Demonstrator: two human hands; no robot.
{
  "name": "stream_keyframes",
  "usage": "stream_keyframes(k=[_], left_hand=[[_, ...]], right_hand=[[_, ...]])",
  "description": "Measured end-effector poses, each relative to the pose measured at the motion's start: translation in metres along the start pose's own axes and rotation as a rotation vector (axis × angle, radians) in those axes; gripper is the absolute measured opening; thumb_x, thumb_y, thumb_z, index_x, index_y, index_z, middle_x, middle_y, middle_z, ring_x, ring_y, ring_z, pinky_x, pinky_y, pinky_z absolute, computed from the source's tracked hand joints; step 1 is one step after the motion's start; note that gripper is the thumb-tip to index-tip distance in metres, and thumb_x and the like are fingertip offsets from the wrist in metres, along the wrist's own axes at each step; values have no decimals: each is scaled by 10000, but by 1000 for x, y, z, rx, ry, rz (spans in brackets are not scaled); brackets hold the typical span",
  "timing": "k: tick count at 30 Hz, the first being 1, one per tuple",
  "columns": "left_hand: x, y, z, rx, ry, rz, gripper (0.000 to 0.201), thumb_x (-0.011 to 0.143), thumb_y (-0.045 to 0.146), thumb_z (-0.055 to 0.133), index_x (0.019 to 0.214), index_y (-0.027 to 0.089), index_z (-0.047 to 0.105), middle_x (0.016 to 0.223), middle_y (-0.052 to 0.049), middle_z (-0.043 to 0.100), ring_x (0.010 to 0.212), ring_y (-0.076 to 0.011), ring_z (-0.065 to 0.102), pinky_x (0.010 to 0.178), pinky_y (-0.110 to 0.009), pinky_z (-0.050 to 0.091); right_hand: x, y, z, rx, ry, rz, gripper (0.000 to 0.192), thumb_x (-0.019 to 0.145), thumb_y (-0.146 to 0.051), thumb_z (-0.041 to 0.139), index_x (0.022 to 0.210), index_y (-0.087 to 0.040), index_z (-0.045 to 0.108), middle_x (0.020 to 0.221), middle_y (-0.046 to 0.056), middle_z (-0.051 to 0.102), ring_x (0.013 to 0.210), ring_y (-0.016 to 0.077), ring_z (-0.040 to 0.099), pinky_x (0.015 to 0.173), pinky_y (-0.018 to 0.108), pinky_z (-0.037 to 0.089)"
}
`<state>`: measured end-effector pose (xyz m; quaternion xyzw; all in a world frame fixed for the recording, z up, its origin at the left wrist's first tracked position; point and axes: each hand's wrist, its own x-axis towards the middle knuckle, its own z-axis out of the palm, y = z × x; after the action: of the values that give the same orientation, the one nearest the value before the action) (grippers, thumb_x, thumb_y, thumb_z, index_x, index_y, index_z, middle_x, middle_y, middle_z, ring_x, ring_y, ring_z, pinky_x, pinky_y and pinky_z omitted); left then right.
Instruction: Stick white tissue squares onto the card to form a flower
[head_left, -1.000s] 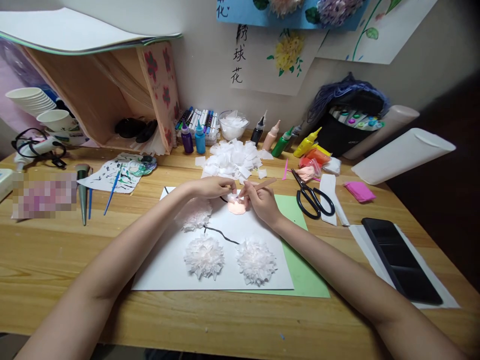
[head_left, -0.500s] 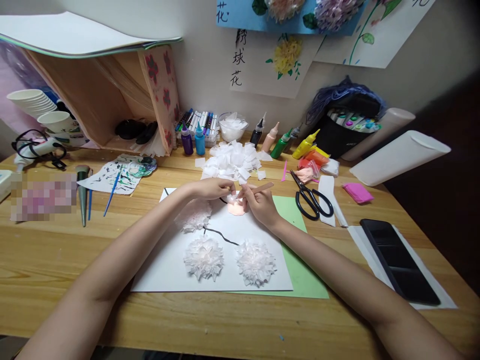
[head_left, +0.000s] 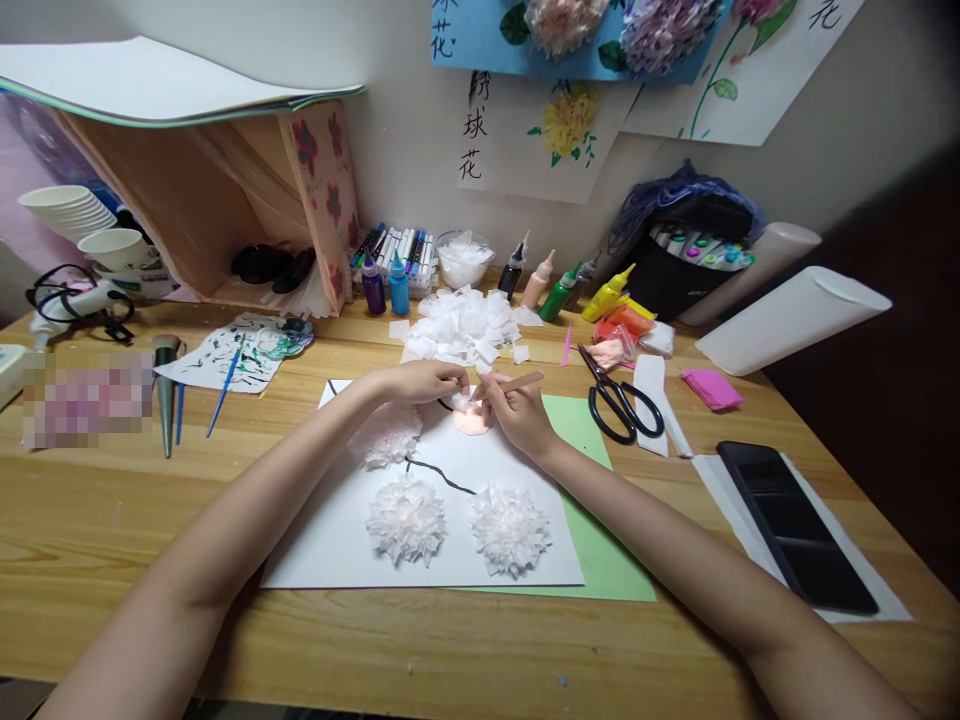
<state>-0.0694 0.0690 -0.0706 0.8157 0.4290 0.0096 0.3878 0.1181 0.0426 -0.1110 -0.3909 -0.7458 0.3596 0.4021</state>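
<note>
My right hand [head_left: 517, 408] is closed around a flat wooden stick [head_left: 523, 381], its lower end at a round peach patch [head_left: 470, 420] on the white paper [head_left: 330, 540]. Facing it, my left hand [head_left: 435, 383] bends its fingers together over the patch's far edge, at a small bit of white tissue. Fluffy white paper flowers lie on the sheet: one [head_left: 388, 435] partly under my left forearm, another [head_left: 406, 520] at front left and a third [head_left: 511, 528] at front right. Black painted lines [head_left: 442, 475] run between them. Just beyond my hands is a pile of white tissue squares [head_left: 461, 325].
Green paper [head_left: 607, 540] sticks out beneath the white sheet. To the right lie black-handled scissors [head_left: 622, 405], a pink packet [head_left: 712, 390] and a black phone [head_left: 795, 525]. Paint bottles [head_left: 555, 290] and a tissue bowl [head_left: 466, 262] stand behind. Brushes [head_left: 225, 385] are at left.
The view has tilted slightly, so everything sits a little lower. Both hands stay at the peach patch, and the stick has shifted only slightly.
</note>
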Motion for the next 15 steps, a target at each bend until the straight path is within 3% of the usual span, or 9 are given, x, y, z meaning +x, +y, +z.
stream_keyframes(k=[3,5,9,12,15], left_hand=[[-1,2,-1,-2,-6,-24,300,818,261,345,990,163,570,904,-15,576,816,-144,483,741,-230,375],[-1,2,-1,1,-1,-44,309,817,264,348,1015,166,564,896,-16,567,812,-146,479,730,-230,376],[-3,2,-2,-8,14,-75,331,816,265,355,1072,172,542,922,-23,565,812,-147,482,732,-234,377],[-4,2,-1,-15,14,-48,335,826,272,349,1081,185,547,936,-23,573,816,-147,484,737,-232,379],[-4,1,-1,-20,14,-28,343,843,290,341,1091,190,556,963,-25,578,835,-148,490,754,-234,380]], right_hand=[[0,1,0,20,18,6,434,909,-442,397,606,-195,586,461,-10,547,460,138,548,531,266,435],[1,4,-2,67,111,-12,441,913,-434,390,599,-192,582,506,-1,571,485,137,559,555,268,444],[9,12,-13,84,321,-51,275,912,-387,418,831,-199,601,675,6,619,643,151,609,663,282,472],[17,18,-23,-31,285,-99,206,916,-323,421,955,-207,587,865,37,653,862,173,617,776,296,462],[24,22,-25,-161,183,-151,188,910,-273,425,986,-202,581,980,63,646,942,186,598,816,305,445]])
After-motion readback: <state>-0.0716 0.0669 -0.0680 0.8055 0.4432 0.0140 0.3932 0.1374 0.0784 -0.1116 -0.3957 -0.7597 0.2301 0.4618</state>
